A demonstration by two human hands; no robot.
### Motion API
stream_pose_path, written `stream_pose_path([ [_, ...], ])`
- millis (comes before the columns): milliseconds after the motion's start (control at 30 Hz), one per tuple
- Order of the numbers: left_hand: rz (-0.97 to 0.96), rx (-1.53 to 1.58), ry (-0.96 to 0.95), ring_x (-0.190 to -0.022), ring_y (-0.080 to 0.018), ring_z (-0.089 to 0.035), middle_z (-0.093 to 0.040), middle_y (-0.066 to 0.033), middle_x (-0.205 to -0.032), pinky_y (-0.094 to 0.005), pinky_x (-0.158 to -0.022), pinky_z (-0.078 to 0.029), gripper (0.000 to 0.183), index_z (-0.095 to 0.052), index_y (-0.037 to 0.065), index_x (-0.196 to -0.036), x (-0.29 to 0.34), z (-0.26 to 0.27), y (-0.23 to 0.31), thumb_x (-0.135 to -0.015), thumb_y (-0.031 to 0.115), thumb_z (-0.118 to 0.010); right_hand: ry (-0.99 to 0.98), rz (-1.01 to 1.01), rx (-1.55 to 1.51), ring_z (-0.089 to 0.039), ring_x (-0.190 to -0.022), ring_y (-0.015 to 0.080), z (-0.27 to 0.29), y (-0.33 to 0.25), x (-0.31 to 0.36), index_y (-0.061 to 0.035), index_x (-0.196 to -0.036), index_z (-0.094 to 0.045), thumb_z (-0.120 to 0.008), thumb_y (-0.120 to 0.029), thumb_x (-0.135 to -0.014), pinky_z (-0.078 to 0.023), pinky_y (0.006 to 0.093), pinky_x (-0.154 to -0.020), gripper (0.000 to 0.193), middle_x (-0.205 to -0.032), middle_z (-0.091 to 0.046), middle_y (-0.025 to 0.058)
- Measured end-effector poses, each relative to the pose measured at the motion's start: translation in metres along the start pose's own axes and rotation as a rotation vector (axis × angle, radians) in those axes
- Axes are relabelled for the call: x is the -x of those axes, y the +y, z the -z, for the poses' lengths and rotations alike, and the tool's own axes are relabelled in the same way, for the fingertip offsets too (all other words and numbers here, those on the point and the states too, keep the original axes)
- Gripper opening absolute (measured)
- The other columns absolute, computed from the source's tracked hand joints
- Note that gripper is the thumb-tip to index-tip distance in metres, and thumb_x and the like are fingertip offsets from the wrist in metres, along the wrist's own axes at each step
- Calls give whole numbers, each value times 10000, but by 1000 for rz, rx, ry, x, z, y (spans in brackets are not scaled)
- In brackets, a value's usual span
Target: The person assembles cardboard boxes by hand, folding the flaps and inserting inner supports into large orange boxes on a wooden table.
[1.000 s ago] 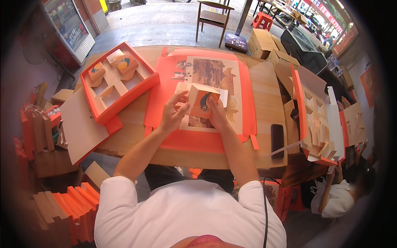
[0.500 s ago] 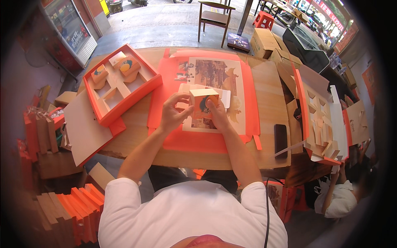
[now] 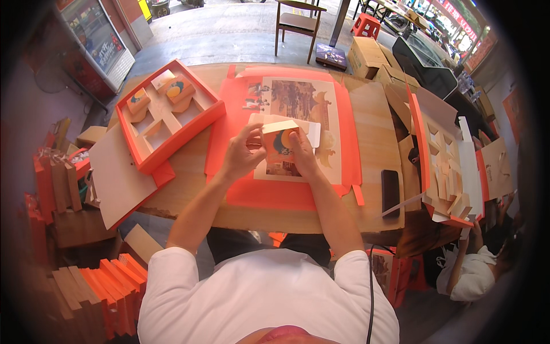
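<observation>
1. Over the orange-red sheet (image 3: 269,196), I see the right hand (image 3: 305,157) gripping a small carton (image 3: 279,142), thumb on its face; the left hand (image 3: 243,155) curls at its edge.
2. Left of the sheet: a tray (image 3: 183,138) with two cartons (image 3: 176,90).
3. Right of the sheet: a phone (image 3: 391,194) on the bench (image 3: 373,137).

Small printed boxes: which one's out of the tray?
The small box in the right hand, left hand at its left side. The other two sit in the red tray at left.
</observation>
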State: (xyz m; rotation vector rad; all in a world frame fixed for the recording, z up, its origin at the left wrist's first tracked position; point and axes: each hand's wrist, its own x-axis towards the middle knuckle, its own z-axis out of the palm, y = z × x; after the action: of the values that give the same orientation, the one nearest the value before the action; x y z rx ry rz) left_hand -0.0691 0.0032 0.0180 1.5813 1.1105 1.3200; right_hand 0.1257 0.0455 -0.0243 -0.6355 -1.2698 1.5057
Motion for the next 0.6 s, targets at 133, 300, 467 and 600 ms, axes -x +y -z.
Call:
stream_pose_path([
  [133,-46,-28,-6,-975,-225,-709,-696,-195,-1058,-320,-757,-605,532,-461,-9,-1327,0,1,-1,-816,21,-604,21,33,31,-547,-1082,100,-1,4,-1,-2,-1331,-457,-497,-395,-1036,-465,257,-918,493,-1177,-582,63],
  [300,-62,-41,-15,-976,-211,-696,-692,-189,-1053,-316,-775,-581,512,-408,-3,-1339,1,2,-1,-841,-13,-528,29,42,-11,-550,-1073,100,1,0,-3,2,-1318,-470,-474,-411,-1042,-465,255,-917,497,-1177,-585,63],
  [467,-110,82,-30,-899,-175,-673,-656,-126,-934,-294,-731,-549,424,-396,27,-1269,1,1,-15,-857,-62,-440,100,17,5,-563,-1048,96,2,0,-4,2,-1299,-488,-439,-445,-1046,-474,258,-905,516,-1164,-598,50],
  [600,-90,31,-112,-759,-112,-587,-558,-55,-833,-274,-656,-507,326,-400,52,-1182,3,13,-29,-878,-65,-414,108,-30,-68,-574,-1068,128,8,5,-4,-20,-1307,-474,-413,-479,-1044,-492,304,-916,532,-1162,-594,61],
])
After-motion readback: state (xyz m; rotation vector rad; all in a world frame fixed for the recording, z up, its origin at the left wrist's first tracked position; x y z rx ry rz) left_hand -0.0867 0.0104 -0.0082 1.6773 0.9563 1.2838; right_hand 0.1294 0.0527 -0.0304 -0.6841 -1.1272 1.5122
